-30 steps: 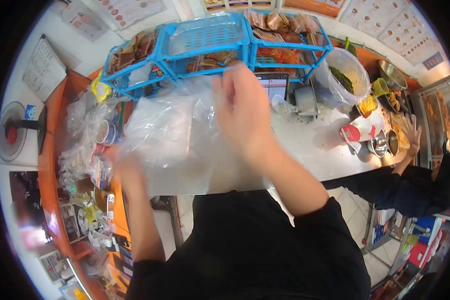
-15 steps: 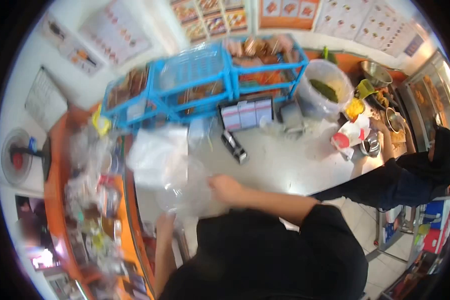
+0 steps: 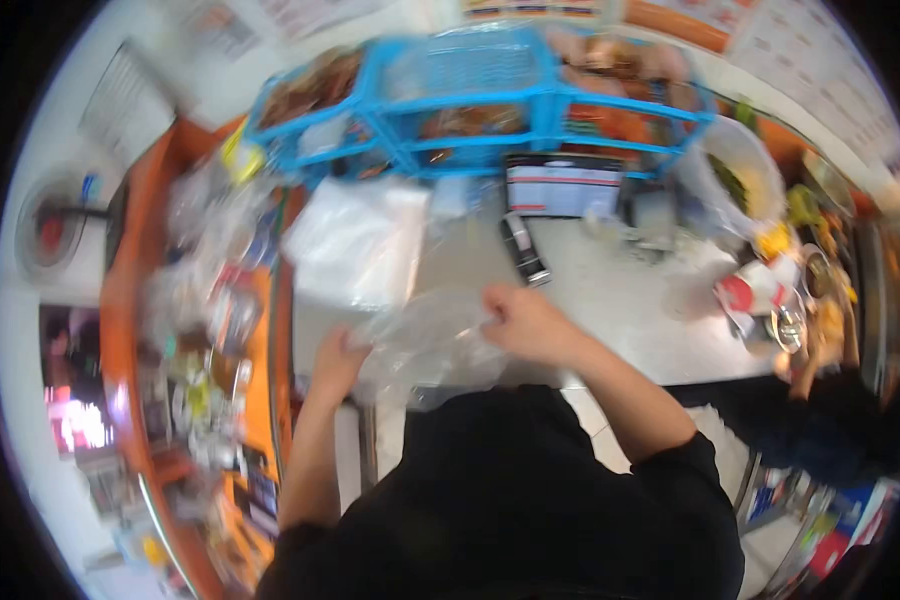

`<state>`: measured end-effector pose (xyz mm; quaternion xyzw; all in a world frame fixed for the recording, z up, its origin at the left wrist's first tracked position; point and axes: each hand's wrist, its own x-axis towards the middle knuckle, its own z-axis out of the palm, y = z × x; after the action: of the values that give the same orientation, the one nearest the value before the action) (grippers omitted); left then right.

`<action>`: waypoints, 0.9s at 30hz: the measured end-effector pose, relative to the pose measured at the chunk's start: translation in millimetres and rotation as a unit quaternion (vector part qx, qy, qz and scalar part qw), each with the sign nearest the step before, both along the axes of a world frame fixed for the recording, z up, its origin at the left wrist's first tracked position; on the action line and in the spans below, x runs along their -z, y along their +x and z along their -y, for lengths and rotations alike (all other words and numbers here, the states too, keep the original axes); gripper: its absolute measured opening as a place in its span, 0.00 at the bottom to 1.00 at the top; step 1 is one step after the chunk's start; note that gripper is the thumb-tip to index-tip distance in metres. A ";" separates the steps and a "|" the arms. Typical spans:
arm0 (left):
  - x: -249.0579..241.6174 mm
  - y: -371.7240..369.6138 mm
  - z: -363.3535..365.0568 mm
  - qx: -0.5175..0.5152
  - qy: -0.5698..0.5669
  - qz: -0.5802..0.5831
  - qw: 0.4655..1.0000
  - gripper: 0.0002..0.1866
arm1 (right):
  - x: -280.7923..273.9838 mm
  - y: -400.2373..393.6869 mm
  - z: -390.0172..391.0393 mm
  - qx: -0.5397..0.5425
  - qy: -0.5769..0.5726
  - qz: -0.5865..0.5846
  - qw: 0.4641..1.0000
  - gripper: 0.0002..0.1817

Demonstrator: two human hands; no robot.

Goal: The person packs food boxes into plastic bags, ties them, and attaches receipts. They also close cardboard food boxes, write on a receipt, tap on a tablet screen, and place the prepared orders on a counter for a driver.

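Observation:
A clear plastic bag [image 3: 430,345] is stretched between my two hands, close to my body over the front edge of the steel counter [image 3: 610,310]. My left hand [image 3: 340,360] pinches its left side, fingers closed. On the other side my right hand [image 3: 518,318] grips the bag's upper right edge, its fingers curled. Just beyond the bag lies a stack of white plastic bags [image 3: 355,240]. A black handheld device [image 3: 523,250] rests on the counter past my right hand.
Blue plastic racks [image 3: 470,100] with food line the back, with a tablet [image 3: 565,187] in front. Right of them stands a bag-lined tub [image 3: 735,180]. A co-worker's arm [image 3: 810,365] reaches to bowls at far right. An orange shelf [image 3: 260,380] with packaging runs along the left.
My right hand has moved right and up, and the clear bag is now spread wider between both hands. The view has shifted, so the counter items appear further right.

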<state>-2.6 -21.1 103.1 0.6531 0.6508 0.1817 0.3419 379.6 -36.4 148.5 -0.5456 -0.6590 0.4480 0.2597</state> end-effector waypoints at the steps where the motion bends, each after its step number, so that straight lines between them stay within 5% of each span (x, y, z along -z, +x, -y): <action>1: -21.3 15.8 -4.3 0.023 0.038 -0.095 0.994 0.24 | -5.2 -4.3 -1.6 0.011 -0.014 -0.003 1.000 0.16; 2: -47.3 26.7 -7.6 0.013 -0.054 -0.121 0.991 0.29 | -23.8 -7.6 2.2 0.011 -0.027 0.054 0.998 0.17; 4: -86.8 57.1 7.6 0.001 -0.057 -0.175 0.983 0.25 | -58.3 -13.6 4.5 0.001 -0.035 0.117 0.992 0.18; 6: -96.1 75.2 11.5 0.134 0.318 -0.307 0.887 0.22 | -75.0 -26.9 12.0 0.088 0.320 0.186 0.925 0.21; 7: -84.5 77.1 7.3 0.126 0.319 -0.303 0.889 0.22 | -65.3 -31.7 13.4 0.021 0.355 0.136 0.925 0.18; 8: -61.8 74.3 2.5 0.259 0.326 -0.226 0.881 0.19 | -48.7 -41.1 12.4 0.012 0.355 0.138 0.924 0.18; 9: -35.3 70.0 2.8 0.385 0.323 -0.144 0.853 0.17 | -25.0 -54.6 15.4 -0.134 0.260 0.203 0.935 0.20; 10: -3.4 67.9 1.7 0.403 0.262 -0.189 0.856 0.15 | 5.7 -67.8 19.9 -0.277 0.159 0.262 0.911 0.23; 11: 31.4 65.4 -0.1 0.421 0.204 -0.234 0.853 0.14 | 74.3 -68.2 23.9 -0.297 0.119 0.343 0.883 0.21; 12: 76.4 57.2 2.4 0.425 0.013 -0.309 0.851 0.12 | 122.4 -65.1 20.6 -0.307 0.084 0.425 0.848 0.19; 13: 103.1 51.6 -2.3 0.407 -0.174 -0.372 0.816 0.12 | 107.3 -69.3 15.2 -0.382 0.020 0.457 0.803 0.18; 14: 90.7 60.4 8.9 0.419 -0.098 -0.289 0.855 0.11 | 92.0 -76.1 12.7 -0.448 -0.034 0.488 0.748 0.17; 15: 102.1 80.4 27.7 0.338 -0.049 -0.281 0.897 0.11 | 143.0 -77.3 30.8 -0.349 0.105 0.418 0.832 0.13; 16: 118.8 78.9 37.8 0.346 0.151 -0.085 0.922 0.10 | 119.5 -87.7 32.4 -0.328 0.239 0.350 0.844 0.11; 17: 125.9 92.3 38.0 0.260 -0.015 -0.098 0.960 0.11 | 106.5 -96.0 23.8 -0.337 0.318 0.263 0.846 0.11; 18: 158.6 81.4 39.7 0.281 0.056 -0.007 0.958 0.13 | 97.1 -114.0 20.8 -0.315 0.293 0.208 0.879 0.10; 19: 94.6 81.6 29.9 0.326 -0.095 -0.190 0.921 0.14 | 92.4 -130.5 21.1 -0.310 0.173 0.273 0.894 0.11; 20: 241.8 57.7 33.7 0.218 0.142 -0.039 0.965 0.15 | 111.0 -129.9 11.8 -0.302 0.141 0.302 0.893 0.19; 21: 241.9 49.7 21.1 0.163 0.068 -0.094 0.980 0.14 | 168.8 -102.4 14.0 -0.260 0.261 0.318 0.874 0.37; 22: 232.1 47.5 1.7 0.116 -0.004 -0.132 0.984 0.14 | 175.5 -98.5 5.5 -0.305 0.132 0.456 0.825 0.55; 23: 228.3 52.0 -11.9 0.283 0.049 -0.241 0.927 0.14 | 198.5 -92.1 -6.2 -0.309 0.092 0.457 0.829 0.63; 24: 214.7 50.8 -26.7 0.441 0.092 -0.345 0.824 0.15 | 199.3 -92.4 -13.0 -0.296 0.079 0.466 0.830 0.64; 25: 128.4 45.0 -24.0 0.511 0.068 -0.280 0.810 0.17 | 172.0 -96.5 -17.5 -0.292 0.016 0.463 0.837 0.64; 27: 136.3 42.5 -29.6 0.537 0.056 -0.251 0.804 0.15 | 202.0 -83.6 -44.9 -0.316 0.016 0.469 0.825 0.59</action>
<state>39.9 8.5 -33.1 0.9388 0.2480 -0.1652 0.1727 296.0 8.5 -53.5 -0.4478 -0.8445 0.1856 -0.2277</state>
